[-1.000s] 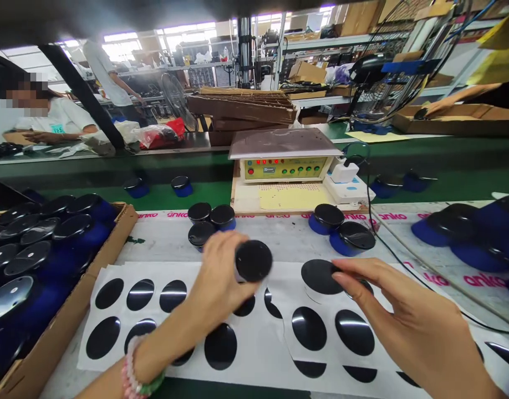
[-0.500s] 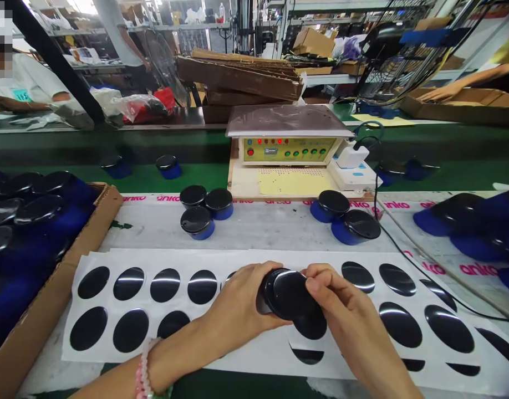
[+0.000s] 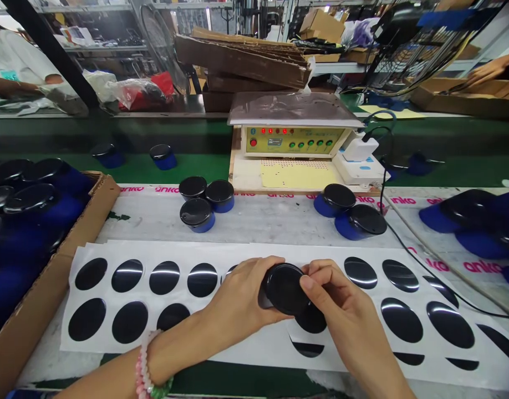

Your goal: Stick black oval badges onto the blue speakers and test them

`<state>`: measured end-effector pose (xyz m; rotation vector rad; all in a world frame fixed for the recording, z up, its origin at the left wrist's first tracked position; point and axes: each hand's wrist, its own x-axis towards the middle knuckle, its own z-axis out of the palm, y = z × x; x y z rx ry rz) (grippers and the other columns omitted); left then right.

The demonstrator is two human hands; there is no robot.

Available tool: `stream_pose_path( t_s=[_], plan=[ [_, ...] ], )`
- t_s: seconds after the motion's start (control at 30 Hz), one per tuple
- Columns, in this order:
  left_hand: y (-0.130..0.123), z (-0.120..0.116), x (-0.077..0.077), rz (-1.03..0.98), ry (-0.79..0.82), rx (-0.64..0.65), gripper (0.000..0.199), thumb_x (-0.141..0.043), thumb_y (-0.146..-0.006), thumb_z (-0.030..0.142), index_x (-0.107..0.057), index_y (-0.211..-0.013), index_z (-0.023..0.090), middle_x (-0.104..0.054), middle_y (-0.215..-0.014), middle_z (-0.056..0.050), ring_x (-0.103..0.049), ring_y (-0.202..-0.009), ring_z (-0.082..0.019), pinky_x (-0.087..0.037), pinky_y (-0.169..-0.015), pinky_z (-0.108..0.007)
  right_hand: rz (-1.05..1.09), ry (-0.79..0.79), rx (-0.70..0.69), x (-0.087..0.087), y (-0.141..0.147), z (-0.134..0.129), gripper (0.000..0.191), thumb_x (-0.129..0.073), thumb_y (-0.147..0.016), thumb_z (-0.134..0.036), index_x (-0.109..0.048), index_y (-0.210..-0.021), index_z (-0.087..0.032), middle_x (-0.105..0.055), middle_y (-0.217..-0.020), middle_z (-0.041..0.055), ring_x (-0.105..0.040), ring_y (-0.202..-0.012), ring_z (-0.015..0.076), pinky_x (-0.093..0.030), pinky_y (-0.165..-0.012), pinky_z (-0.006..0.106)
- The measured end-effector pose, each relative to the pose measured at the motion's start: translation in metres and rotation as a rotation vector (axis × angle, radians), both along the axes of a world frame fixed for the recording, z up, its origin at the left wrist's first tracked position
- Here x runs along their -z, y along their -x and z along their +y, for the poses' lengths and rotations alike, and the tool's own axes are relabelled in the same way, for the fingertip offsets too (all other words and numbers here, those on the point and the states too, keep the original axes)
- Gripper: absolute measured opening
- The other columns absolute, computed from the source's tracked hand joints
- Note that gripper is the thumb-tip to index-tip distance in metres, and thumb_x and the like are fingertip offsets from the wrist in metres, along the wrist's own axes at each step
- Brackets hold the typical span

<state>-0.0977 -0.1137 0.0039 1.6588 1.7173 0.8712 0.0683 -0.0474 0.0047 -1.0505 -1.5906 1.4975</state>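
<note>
My left hand (image 3: 248, 291) wraps round a short cylindrical unit with a black top (image 3: 273, 302), tilted toward me above the sheet. A round black sticker (image 3: 285, 288) lies over that top, nearly in line with its rim. At the sticker's right edge, the thumb and fingers of my right hand (image 3: 337, 293) are pinched together. Beneath both hands is a white backing sheet (image 3: 125, 295) with rows of round black stickers (image 3: 130, 321). One sticker on it (image 3: 312, 320) is partly hidden by the unit and my right hand.
Blue units with black tops stand in groups behind the sheet, left (image 3: 197, 215) and right (image 3: 360, 221). A cardboard box (image 3: 84, 227) of them is at left. A control box (image 3: 294, 142) and a black cable (image 3: 398, 235) lie beyond. Other people work across the bench.
The sticker has come down and left onto the unit's top; before, it stuck out past the rim. My right fingers have moved slightly left with it. The camera view has shifted a little.
</note>
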Motion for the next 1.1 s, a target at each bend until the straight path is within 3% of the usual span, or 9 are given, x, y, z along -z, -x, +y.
stream_pose_path(
  t_s=[0.2,0.7,0.83,0.93,1.03,1.1],
  plan=[
    [-0.001,-0.001,0.000,-0.014,0.008,0.003,0.060,-0.078,-0.070,0.038,-0.045,-0.120,0.032,-0.063,-0.122,0.003,-0.059,-0.108,-0.019,-0.048,-0.089,-0.032,-0.038,-0.101,0.038,-0.008,0.005,-0.002,0.023,-0.063,-0.084,-0.031,-0.052,-0.067,-0.021,-0.051,-0.081,0.0009,-0.056,-0.081,0.0156,-0.047,-0.069,0.024],
    [-0.001,-0.002,0.002,-0.007,-0.023,0.008,0.059,-0.078,-0.071,0.037,-0.044,-0.119,0.031,-0.064,-0.118,0.004,-0.060,-0.105,-0.018,-0.049,-0.089,-0.030,-0.128,-0.240,0.074,-0.007,0.008,-0.007,0.020,-0.056,-0.088,-0.028,-0.050,-0.070,-0.023,-0.050,-0.084,0.0008,-0.056,-0.084,0.0157,-0.048,-0.069,0.024],
    [0.002,-0.001,0.002,0.031,-0.047,0.038,0.060,-0.074,-0.075,0.041,-0.041,-0.124,0.032,-0.062,-0.121,0.001,-0.060,-0.107,-0.018,-0.050,-0.090,-0.031,-0.344,-0.294,0.034,-0.016,0.006,-0.003,0.024,-0.053,-0.088,-0.034,-0.047,-0.067,-0.023,-0.051,-0.075,-0.0003,-0.054,-0.068,0.0144,-0.044,-0.055,0.023],
    [0.004,-0.001,0.003,0.106,-0.071,0.065,0.058,-0.069,-0.079,0.044,-0.038,-0.126,0.029,-0.062,-0.120,-0.002,-0.060,-0.108,-0.019,-0.051,-0.090,-0.032,-0.652,-0.278,-0.058,-0.023,-0.002,0.010,0.039,-0.054,-0.084,-0.047,-0.040,-0.056,-0.023,-0.045,-0.053,-0.0036,-0.041,-0.046,0.0120,-0.031,-0.041,0.024],
    [0.001,-0.005,0.005,0.286,-0.167,0.126,0.064,-0.065,-0.082,0.037,-0.030,-0.135,0.027,-0.058,-0.125,-0.007,-0.058,-0.112,-0.024,-0.051,-0.093,-0.038,-0.814,-0.322,-0.007,-0.025,-0.020,0.023,0.052,-0.054,-0.081,-0.058,-0.032,-0.050,-0.022,-0.039,-0.044,-0.0044,-0.036,-0.043,0.0114,-0.028,-0.041,0.025],
    [-0.002,-0.010,0.003,0.451,-0.219,0.185,0.068,-0.063,-0.083,0.031,-0.027,-0.139,0.030,-0.053,-0.129,-0.009,-0.058,-0.112,-0.028,-0.052,-0.091,-0.043,-0.790,-0.339,-0.016,-0.025,-0.034,0.027,0.047,-0.050,-0.084,-0.059,-0.040,-0.056,-0.022,-0.044,-0.048,-0.0041,-0.040,-0.045,0.0121,-0.033,-0.042,0.024]
  ],
)
